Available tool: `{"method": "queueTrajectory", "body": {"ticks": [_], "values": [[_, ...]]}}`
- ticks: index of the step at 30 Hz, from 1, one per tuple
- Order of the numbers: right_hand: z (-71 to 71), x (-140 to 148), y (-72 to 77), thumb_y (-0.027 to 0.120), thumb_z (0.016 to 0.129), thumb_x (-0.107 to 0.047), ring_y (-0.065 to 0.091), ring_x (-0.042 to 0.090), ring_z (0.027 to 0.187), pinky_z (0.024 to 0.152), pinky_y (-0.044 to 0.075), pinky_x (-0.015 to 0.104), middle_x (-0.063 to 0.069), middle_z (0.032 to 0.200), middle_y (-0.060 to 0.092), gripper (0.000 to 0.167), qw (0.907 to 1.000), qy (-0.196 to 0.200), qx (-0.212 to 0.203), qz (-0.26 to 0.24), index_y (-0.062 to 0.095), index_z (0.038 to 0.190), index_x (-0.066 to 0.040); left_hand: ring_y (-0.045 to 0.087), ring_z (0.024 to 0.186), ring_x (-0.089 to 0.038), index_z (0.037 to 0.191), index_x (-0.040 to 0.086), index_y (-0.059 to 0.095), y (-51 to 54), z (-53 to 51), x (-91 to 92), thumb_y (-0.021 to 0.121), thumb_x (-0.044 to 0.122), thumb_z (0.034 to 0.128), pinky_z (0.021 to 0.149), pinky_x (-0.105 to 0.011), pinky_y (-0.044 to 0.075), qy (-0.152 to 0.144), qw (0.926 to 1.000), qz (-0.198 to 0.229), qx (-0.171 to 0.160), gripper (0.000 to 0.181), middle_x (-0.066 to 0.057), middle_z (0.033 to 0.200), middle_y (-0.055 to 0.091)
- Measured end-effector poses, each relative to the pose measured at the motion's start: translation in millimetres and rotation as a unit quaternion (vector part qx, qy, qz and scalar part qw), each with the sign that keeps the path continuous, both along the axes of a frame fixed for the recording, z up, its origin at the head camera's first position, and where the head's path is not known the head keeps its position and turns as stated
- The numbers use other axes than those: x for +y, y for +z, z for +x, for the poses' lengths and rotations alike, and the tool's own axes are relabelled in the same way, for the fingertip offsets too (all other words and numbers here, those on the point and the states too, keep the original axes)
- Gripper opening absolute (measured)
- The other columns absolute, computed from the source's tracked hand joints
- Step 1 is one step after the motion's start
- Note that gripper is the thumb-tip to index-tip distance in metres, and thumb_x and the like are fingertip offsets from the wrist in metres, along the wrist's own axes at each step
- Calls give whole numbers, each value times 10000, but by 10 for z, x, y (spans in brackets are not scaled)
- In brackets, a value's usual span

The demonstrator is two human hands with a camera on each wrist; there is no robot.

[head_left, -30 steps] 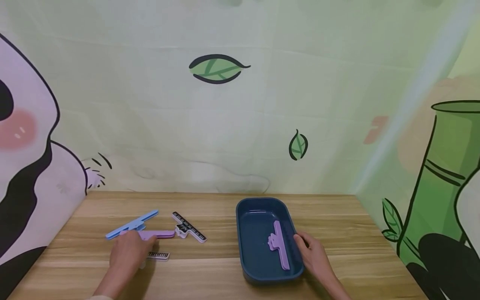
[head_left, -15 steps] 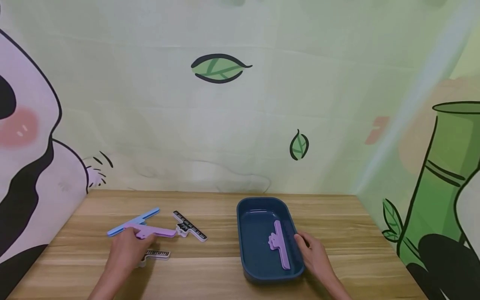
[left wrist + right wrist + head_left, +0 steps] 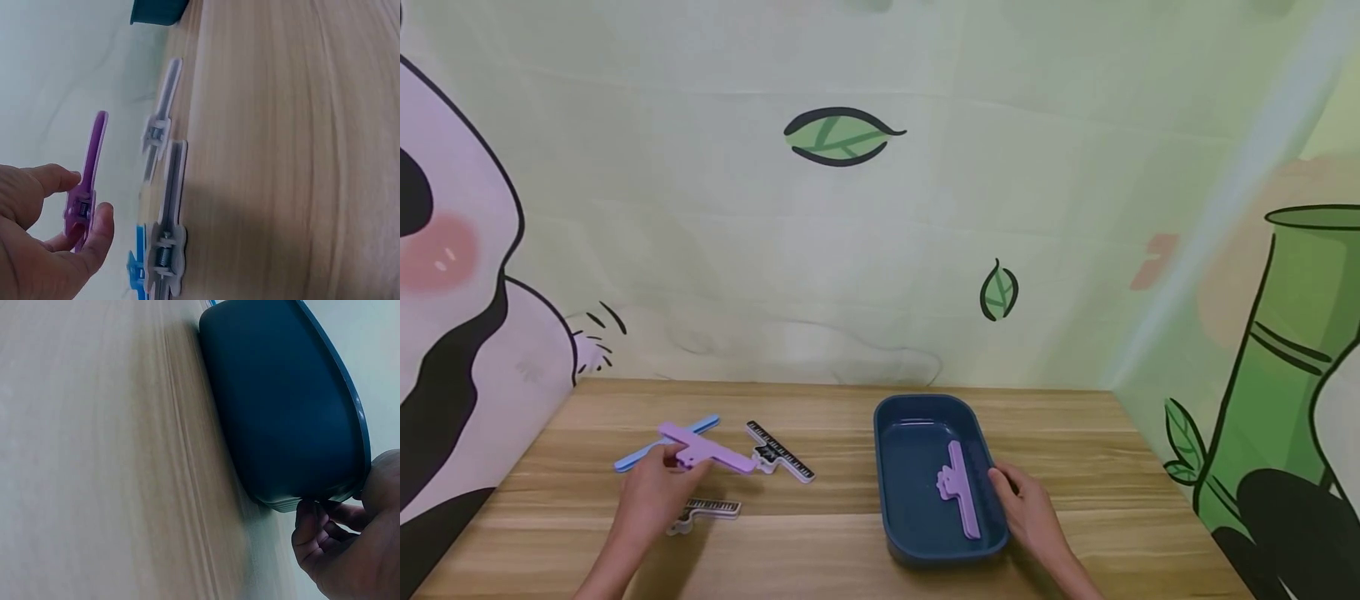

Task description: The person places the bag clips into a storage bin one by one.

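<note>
My left hand point(image 3: 651, 500) pinches a purple clip point(image 3: 711, 450) by its middle, raised above the table; the left wrist view shows thumb and fingers on either side of the purple clip point(image 3: 84, 194). Behind it lies a blue clip point(image 3: 640, 457), partly covered. A keyboard-patterned clip point(image 3: 782, 452) lies to its right, and another keyboard-patterned clip point(image 3: 718, 508) lies beside the hand, nearer the front. My right hand point(image 3: 1033, 512) grips the right rim of a dark blue tray point(image 3: 910, 546), which holds a second purple clip point(image 3: 961, 492). In the right wrist view, curled fingers touch the tray point(image 3: 281, 406).
The wooden table point(image 3: 820, 550) ends at the back against a pale green printed cloth point(image 3: 880, 250). Bare wood lies between the keyboard-patterned clips and the tray. The cloth continues along the right side.
My left hand has lifted the purple clip off the table and tilted it, uncovering more of the front keyboard-patterned clip. My right hand and the tray have stayed in place.
</note>
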State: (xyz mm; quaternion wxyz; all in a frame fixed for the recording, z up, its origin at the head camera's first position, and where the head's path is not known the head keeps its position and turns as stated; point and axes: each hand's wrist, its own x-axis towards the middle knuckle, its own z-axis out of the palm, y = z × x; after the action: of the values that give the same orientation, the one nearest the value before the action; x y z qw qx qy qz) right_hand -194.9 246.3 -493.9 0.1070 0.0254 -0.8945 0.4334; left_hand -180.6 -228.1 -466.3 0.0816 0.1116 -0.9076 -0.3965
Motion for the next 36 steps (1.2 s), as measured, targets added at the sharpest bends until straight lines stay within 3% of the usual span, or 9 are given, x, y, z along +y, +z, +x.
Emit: {"method": "queueTrajectory", "body": {"ticks": [6,10,16,25,36], "values": [[-6,-3,2,584,1067,-165,670,239,1003,882,548,403,173,1145,735,290,10000,-21,-50,35,713,1221,44,649,1021,-350,1363,-159,513,66,-3,38,758,287,942,794,-391,528,-179,9993,287,-132,660,-306,1185,638],[-4,3,15,577,1071,-170,668,246,1006,875,549,402,182,1144,732,300,10000,50,-35,40,707,1221,56,652,995,-312,1366,-127,536,117,13,78,771,279,938,736,-331,509,-256,9991,335,-50,635,-285,1194,645],[-4,0,7,582,1067,-164,667,231,984,868,547,392,163,1125,738,284,10000,38,-11,70,718,1206,42,589,943,-251,1371,-91,558,203,35,125,786,308,932,699,-308,460,-301,9988,395,3,635,-217,1133,659],[-10,-2,1,579,1068,-167,656,219,945,838,540,364,147,1094,739,273,9999,14,-100,46,723,1191,31,637,1058,-334,1414,-110,495,316,43,124,761,320,955,742,-290,529,-508,9965,651,-147,684,-302,1275,602],[0,3,12,582,1066,-169,638,189,914,816,531,331,129,1072,740,265,9999,3,-95,55,728,1182,19,637,1041,-275,1424,-59,495,403,60,146,756,326,962,697,-269,511,-682,9944,792,-152,656,-251,1288,603]]}}
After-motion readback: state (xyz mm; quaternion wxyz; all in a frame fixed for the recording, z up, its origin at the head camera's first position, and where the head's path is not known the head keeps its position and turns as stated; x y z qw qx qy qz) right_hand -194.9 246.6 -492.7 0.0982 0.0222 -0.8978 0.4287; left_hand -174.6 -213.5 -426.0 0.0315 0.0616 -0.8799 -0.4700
